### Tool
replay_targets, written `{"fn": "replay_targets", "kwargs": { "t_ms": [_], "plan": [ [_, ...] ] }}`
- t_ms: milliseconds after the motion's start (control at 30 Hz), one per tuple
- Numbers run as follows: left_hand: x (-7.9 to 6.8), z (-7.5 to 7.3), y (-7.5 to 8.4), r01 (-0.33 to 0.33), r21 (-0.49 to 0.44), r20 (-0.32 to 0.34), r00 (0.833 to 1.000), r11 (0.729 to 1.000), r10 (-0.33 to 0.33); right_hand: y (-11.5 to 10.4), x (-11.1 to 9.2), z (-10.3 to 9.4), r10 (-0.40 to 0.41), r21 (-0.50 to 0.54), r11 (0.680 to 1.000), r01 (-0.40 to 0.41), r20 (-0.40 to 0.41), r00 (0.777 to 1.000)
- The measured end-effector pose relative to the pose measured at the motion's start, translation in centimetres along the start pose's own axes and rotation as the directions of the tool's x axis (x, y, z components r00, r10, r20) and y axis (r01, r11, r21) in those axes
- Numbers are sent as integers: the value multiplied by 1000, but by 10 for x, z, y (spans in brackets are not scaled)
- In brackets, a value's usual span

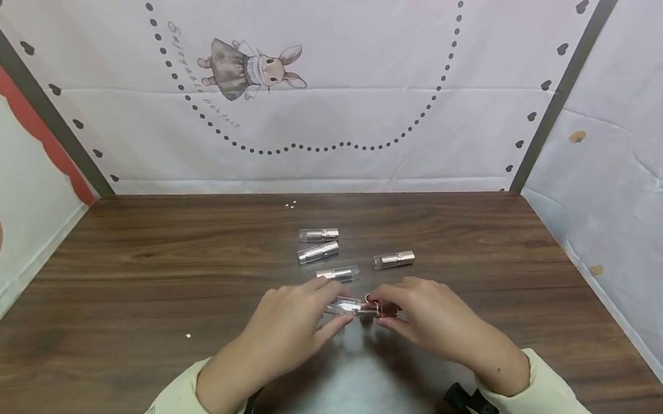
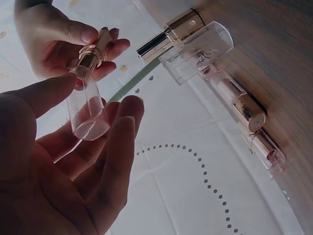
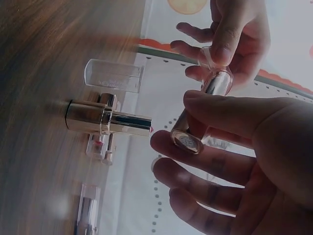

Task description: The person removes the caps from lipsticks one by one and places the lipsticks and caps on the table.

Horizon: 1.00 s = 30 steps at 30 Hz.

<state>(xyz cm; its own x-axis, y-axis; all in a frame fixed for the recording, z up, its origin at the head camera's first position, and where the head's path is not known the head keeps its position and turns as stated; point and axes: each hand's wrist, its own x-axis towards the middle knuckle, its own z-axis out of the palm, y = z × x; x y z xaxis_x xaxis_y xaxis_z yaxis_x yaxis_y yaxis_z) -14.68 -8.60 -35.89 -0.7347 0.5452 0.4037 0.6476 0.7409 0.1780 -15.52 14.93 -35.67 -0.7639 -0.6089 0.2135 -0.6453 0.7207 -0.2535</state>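
While the left hand (image 1: 285, 331) pinches the clear cap (image 2: 87, 113) and the right hand (image 1: 440, 322) grips the gold lipstick base (image 3: 188, 139), both meet just above the table (image 1: 111, 302), near its front edge. The cap seems half on; I judge the next move needs a straight push together. Four other lipsticks (image 1: 337, 273) lie behind.

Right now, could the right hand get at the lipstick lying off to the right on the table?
Probably yes: that lipstick lies alone just beyond the right hand with bare table between, though the hand would first have to free itself from the lipstick base it holds.
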Motion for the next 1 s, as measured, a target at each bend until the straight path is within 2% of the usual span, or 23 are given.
{"fn": "replay_targets", "kwargs": {
  "t_ms": [200,500,767,1000],
  "plan": [
    [1,0,0,3,-13,-1,1000,1000,-3,2,0,-1,17,20,1000,-17,17,1000],
    [0,2,0,15,-6,12,1000,1000,-15,2,-1,1,9,-20,1000,-8,30,1000],
    [0,6,-1,10,15,13,1000,1000,-10,0,0,3,22,20,1000,-24,70,997],
    [0,8,0,34,21,77,996,999,-36,1,2,7,25,31,999,-29,121,992]
  ]
}}
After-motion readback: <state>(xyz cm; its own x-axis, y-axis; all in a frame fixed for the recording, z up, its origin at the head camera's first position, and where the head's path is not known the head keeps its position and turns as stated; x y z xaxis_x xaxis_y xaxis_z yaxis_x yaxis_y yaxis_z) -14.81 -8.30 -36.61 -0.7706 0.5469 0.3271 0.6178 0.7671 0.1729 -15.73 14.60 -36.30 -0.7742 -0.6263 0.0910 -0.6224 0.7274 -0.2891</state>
